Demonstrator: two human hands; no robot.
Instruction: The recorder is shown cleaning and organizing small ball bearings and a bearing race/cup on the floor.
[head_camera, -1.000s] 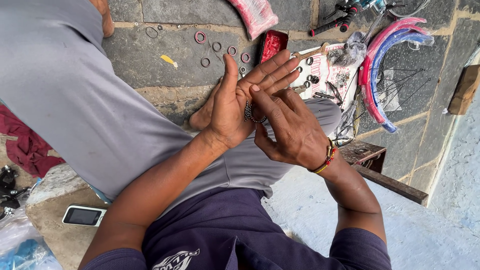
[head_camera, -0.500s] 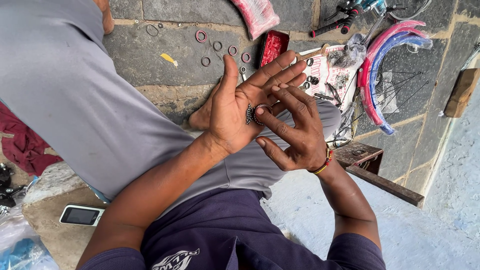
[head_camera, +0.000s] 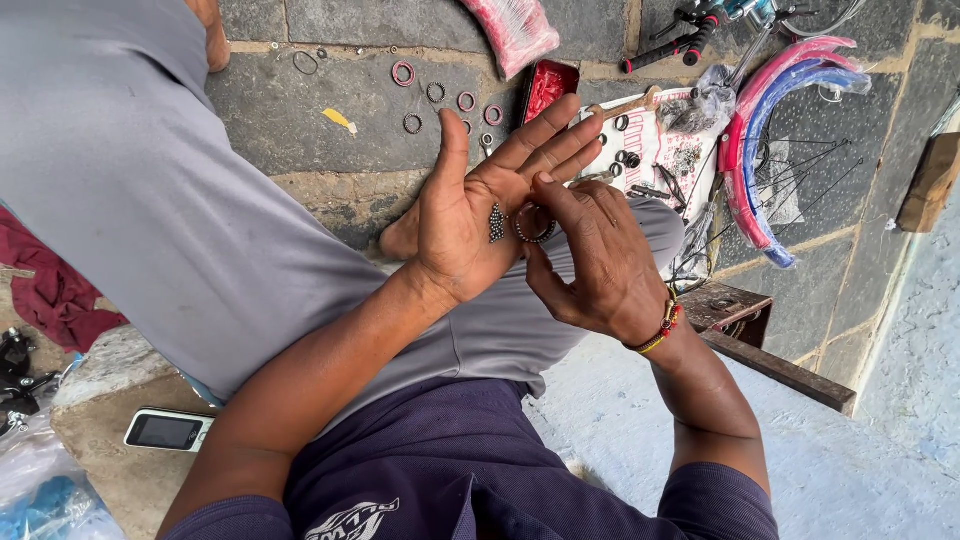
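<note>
My left hand (head_camera: 478, 205) is held flat, palm up, over my lap. On the palm lies a small heap of steel bearing balls (head_camera: 496, 222) and beside it a ring-shaped bearing cage (head_camera: 534, 224). My right hand (head_camera: 592, 258) comes in from the right, its fingertips pinching and pressing the ring against the left palm. A red and yellow thread band circles my right wrist.
On the stone floor ahead lie several rings and washers (head_camera: 403, 73), a red tray (head_camera: 551, 88), a white cloth with small parts (head_camera: 650, 150), pink and blue mudguards (head_camera: 745, 150) and loose spokes. A phone (head_camera: 168, 430) lies at lower left, a wooden stool (head_camera: 740, 312) at right.
My right hand's fingers have shifted from spread over the palm to pinching the ring at the palm's edge. The heap of balls now shows clearly beside the ring.
</note>
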